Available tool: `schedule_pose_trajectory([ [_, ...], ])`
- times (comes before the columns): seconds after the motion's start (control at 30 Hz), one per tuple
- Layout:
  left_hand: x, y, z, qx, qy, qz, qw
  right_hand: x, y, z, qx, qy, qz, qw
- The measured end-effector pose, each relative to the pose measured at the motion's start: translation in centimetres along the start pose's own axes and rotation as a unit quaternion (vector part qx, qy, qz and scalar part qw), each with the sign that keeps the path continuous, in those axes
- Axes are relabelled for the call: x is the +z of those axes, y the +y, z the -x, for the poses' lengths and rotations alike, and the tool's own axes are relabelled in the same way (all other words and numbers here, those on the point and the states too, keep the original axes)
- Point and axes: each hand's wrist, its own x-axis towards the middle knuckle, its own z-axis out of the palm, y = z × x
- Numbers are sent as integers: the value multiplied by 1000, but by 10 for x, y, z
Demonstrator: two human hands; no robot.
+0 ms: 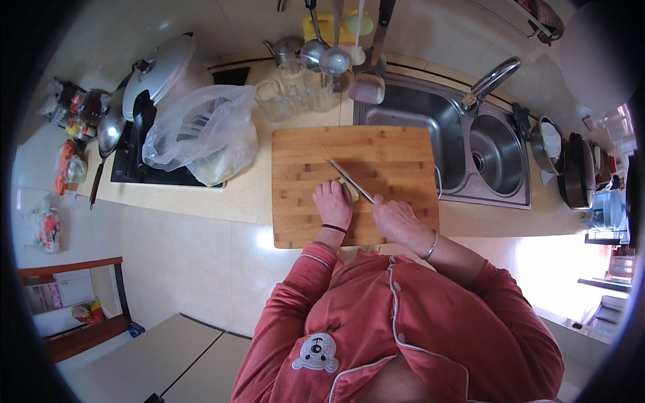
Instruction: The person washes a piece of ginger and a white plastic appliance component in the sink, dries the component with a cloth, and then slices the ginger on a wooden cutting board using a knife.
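A wooden cutting board point(302, 146) lies on the counter, its right part reaching over the sink. My left hand point(333, 202) presses a small pale yellow-green piece of food point(355, 194) to the board with bent fingers. The hand covers much of that piece, so I cannot tell its exact kind. My right hand point(398, 217) grips the handle of a kitchen knife point(349, 180). Its blade slants up and to the left, close along the right side of the food. Whether the edge touches the food is unclear.
Left of the board, a translucent plastic bag point(211, 126) rests on a black cooktop point(123, 169). Glass mugs point(274, 101) and a large lidded pot point(161, 75) stand behind. A ladle point(334, 61) and spatula point(367, 87) hang above. At right is a double steel sink point(496, 151) with a faucet point(491, 80).
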Motion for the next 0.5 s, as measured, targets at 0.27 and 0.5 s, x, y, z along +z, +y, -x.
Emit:
schedule_pose_trajectory([
  [0.27,2,1,0,-13,-3,-1,1000,3,-1,-4,-19,6,15,1000],
  [0.5,0,2,-1,-15,-14,-3,1000,7,3,-8,-22,0,15,1000],
])
